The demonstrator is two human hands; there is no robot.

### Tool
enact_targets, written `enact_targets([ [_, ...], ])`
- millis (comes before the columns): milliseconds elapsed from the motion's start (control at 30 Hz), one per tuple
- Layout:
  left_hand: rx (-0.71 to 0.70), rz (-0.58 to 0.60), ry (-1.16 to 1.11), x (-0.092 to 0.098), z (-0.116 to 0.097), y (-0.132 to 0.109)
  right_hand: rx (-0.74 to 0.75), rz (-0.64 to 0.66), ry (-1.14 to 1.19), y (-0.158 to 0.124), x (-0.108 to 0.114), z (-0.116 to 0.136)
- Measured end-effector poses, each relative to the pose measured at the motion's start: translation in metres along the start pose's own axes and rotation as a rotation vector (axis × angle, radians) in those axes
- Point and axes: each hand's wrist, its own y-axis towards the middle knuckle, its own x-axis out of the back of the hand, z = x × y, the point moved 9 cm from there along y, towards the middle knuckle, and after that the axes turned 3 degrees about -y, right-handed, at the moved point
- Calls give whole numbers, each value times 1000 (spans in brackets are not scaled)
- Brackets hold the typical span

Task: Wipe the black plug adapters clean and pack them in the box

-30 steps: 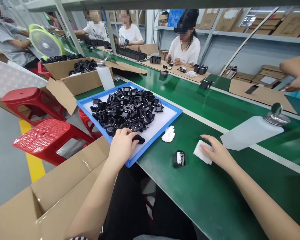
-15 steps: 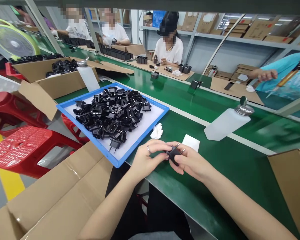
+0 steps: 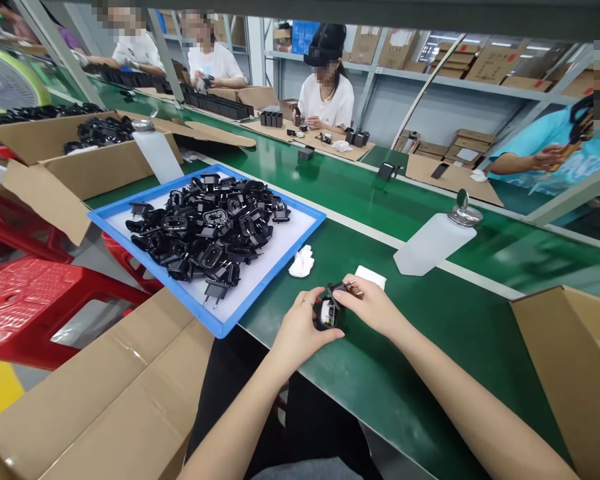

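Between the thumb and fingers of my left hand (image 3: 303, 327) sits a black adapter housing (image 3: 329, 313), its open side showing white and small metal parts inside. My right hand (image 3: 370, 303) pinches a black plug piece (image 3: 341, 293) with two metal pins pointing right. The plug piece is right at the upper end of the housing; whether they are joined cannot be made out. Left of my hands, a blue-rimmed tray (image 3: 275, 283) bears a heap of black plug parts (image 3: 210, 223). A crumpled white tissue (image 3: 301, 261) and a folded white cloth (image 3: 371, 276) lie just beyond my hands.
A white pump bottle (image 3: 433, 243) stands at the right, another bottle (image 3: 157, 153) behind the tray. Cardboard boxes flank me: an open box (image 3: 560, 360) at right and a large box (image 3: 105, 387) at lower left. Red stools (image 3: 45, 307) stand left. Several people work across the green bench.
The piece in my hands has turned, and its open inside now shows. My right hand has shifted up onto the pinned part. The view has swung slightly right.
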Motion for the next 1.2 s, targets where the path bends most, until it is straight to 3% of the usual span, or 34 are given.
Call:
enact_targets([
  [233,73,164,-323,-13,7,-3,-81,-43,-555,-16,-1,4],
  [400,105,26,-158,-13,0,-6,-104,-32,-685,-22,3,5],
  [500,152,-104,-72,-10,-2,-11,-69,20,-700,-21,3,5],
  [633,154,-191,-17,-10,-5,-14,-34,91,-715,-20,-1,6],
  [933,89,-256,-10,-8,-7,-16,-94,175,-667,-20,-6,-4],
  [1200,31,-272,-106,-9,-11,-19,-162,148,-861,-24,-9,-1],
])
